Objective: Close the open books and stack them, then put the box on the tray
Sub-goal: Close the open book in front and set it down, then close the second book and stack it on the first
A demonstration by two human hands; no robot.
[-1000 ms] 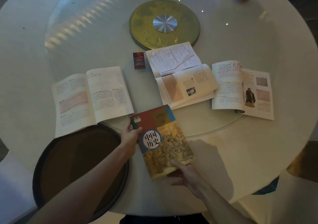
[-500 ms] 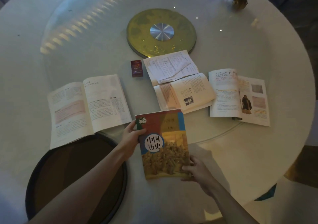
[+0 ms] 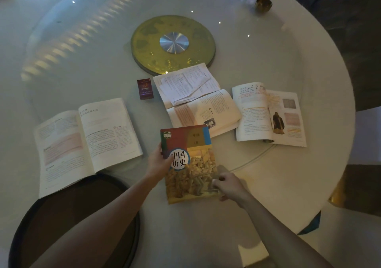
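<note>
A closed history book (image 3: 191, 164) with a colourful cover lies on the table in front of me. My left hand (image 3: 158, 162) grips its left spine edge, thumb on the cover. My right hand (image 3: 228, 185) holds its lower right corner. Three books lie open: one at the left (image 3: 86, 142), one in the middle (image 3: 198, 100) with loose sheets on it, one at the right (image 3: 268, 115). A small dark red box (image 3: 145, 89) stands near the middle book. The dark round tray (image 3: 127, 191) sits at the near left, partly hidden by my left arm.
A round white table (image 3: 309, 185) carries a glass turntable with a gold disc (image 3: 173, 43) at its centre. A small brass cup (image 3: 263, 4) stands at the far right edge. A chair edge shows at the right.
The closed book has swung from tilted to nearly square with me and shifted slightly. My right hand slid from its bottom edge to the lower right corner. My left hand stays on the spine.
</note>
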